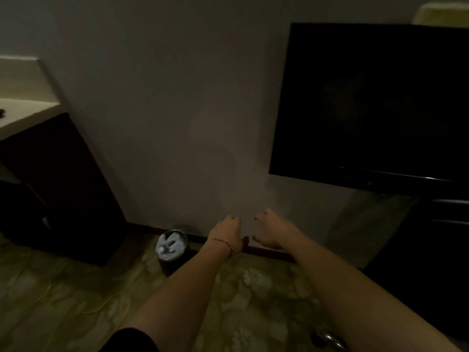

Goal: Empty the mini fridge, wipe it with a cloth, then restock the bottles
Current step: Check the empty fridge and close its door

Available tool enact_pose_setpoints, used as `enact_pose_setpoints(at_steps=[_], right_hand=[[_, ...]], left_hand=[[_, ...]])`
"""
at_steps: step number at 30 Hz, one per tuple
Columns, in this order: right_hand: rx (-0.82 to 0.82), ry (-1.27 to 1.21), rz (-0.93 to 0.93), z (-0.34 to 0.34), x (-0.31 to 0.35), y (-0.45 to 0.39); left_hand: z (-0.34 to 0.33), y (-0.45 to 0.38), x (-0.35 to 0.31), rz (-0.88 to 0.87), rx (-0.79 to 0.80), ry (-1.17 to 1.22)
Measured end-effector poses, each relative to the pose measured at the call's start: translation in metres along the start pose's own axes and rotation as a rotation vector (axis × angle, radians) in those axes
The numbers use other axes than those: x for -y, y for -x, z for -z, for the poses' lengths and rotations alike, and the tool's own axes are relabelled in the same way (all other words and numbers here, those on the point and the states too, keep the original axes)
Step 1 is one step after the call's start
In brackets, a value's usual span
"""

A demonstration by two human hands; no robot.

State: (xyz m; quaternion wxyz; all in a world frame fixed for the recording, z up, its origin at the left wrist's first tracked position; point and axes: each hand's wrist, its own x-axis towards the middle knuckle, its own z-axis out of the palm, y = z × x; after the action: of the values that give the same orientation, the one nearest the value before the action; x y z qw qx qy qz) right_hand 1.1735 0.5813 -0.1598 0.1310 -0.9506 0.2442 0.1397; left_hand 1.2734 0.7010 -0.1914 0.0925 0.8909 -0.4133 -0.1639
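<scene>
1. Bare fingers (234, 219) of the left hand (226, 233) curl loosely inward and grip nothing, while the right hand (272, 231) spreads its fingers apart, equally empty; the two hands hang side by side, near each other but not touching.
2. A thin bracelet (224, 243) circles the left wrist, and both forearms stretch forward from the bottom of the dim view.
3. Behind the hands stands a plain grey wall (177, 110) with a dark red skirting board (271, 252) at its foot.
4. Just left of the left hand, a dark waste bin (172, 250) holding pale crumpled material sits on the patterned carpet (253, 288).
5. A black television screen (375, 102) hangs at right.
6. A dark cabinet (58, 179) under a pale countertop (22, 113) stands well apart at left; whether it holds the mini fridge cannot be told, and no bottles or cloth show near either hand.
</scene>
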Motion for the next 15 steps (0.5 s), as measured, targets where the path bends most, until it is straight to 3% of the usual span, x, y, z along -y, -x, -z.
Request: enact_pose_setpoints(at_steps=[5, 15], right_hand=[[-0.116, -0.086, -0.191, 0.011, -0.145, 0.118], [-0.245, -0.170, -0.674, -0.008, -0.477, 0.433]], left_hand=[[-0.032, 0.013, -0.172, -0.198, 0.006, -0.036], [-0.173, 0.108, -0.596, -0.652, 0.107, -0.009]])
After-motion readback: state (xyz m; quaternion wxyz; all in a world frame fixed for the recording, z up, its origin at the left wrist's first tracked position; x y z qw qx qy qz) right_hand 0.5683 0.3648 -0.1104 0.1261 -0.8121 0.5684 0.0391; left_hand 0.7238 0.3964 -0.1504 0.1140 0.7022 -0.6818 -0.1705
